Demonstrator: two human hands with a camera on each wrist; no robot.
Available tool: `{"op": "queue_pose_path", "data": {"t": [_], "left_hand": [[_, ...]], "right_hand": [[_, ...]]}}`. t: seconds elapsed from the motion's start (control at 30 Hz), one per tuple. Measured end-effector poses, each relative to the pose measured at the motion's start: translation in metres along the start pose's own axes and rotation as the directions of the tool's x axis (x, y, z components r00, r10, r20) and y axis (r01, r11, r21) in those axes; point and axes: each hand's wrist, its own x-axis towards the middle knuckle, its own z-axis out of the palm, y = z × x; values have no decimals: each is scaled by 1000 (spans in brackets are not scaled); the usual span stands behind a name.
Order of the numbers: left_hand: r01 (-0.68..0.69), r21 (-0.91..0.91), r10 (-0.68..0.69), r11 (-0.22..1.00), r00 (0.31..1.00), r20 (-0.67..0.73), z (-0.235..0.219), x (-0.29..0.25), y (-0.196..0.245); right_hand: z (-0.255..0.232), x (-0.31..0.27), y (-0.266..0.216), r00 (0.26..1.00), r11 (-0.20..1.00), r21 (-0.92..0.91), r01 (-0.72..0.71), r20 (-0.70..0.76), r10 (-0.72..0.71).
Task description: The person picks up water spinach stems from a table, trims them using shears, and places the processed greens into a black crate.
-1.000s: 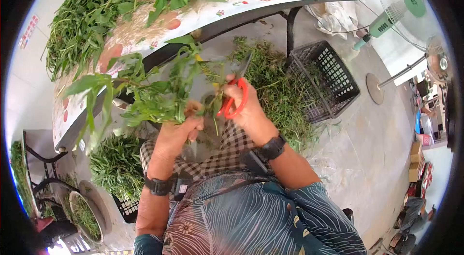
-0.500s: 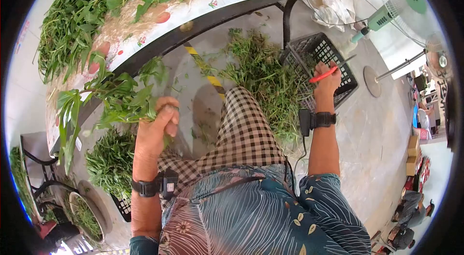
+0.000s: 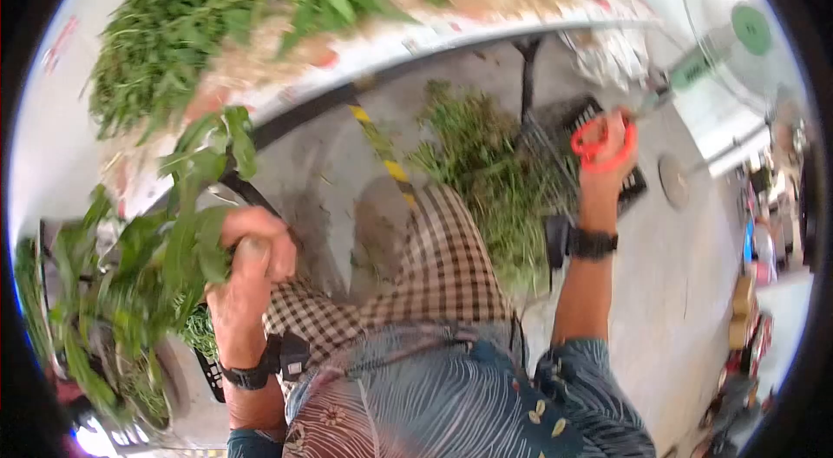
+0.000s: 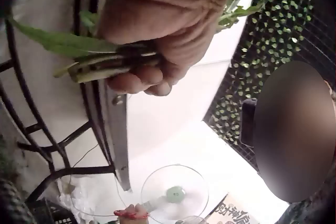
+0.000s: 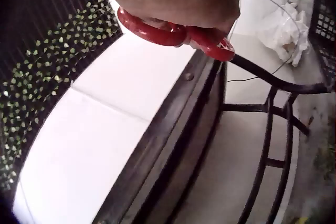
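Observation:
My left hand point(image 3: 252, 258) grips a bunch of leafy green stems point(image 3: 169, 254) at the lower left of the table. In the left wrist view, the cut stem ends point(image 4: 100, 70) stick out between palm and curled fingers. Off to the right, my right hand point(image 3: 610, 150) holds scissors with red handles point(image 3: 600, 167), over the black plastic basket point(image 3: 632, 189) in the head view. The right wrist view shows the red handle loops point(image 5: 157, 34) at the fingers, while the blades are hidden there.
A large heap of greens point(image 3: 200, 33) covers the left part of the table point(image 3: 512, 3). Loose stalks point(image 3: 477, 146) are piled on the floor beside the basket. A standing fan point(image 3: 751, 31) is at the right. Checked trousers point(image 3: 442, 258) show between my arms.
My right hand has moved away from the left hand, out to the right over the basket, still holding the scissors. My left hand has carried the stems left and lower in view.

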Motion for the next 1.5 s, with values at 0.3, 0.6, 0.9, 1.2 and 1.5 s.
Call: {"op": "queue_pose_path", "data": {"t": [0.3, 0.6, 0.9, 1.2, 1.5], "left_hand": [[-208, -467, 30, 860, 932, -361, -60, 77, 44], [-201, -292, 52, 935, 892, -448, -83, 112, 11], [-206, -267, 51, 941, 870, -491, -78, 106, 15], [-182, -212, 64, 960, 883, -464, -79, 105, 18], [-173, -201, 65, 964, 888, -456, -78, 105, 21]], "right_hand": [[123, 10, -67, 866, 961, -221, 167, 499, -35], [282, 4, -89, 480, 755, -240, 610, 870, -111], [418, -18, -60, 185, 439, -167, 883, 983, 1], [448, -35, -6, 142, 177, -163, 971, 982, 125], [419, 35, -35, 375, 501, -315, 806, 927, -20]]}}
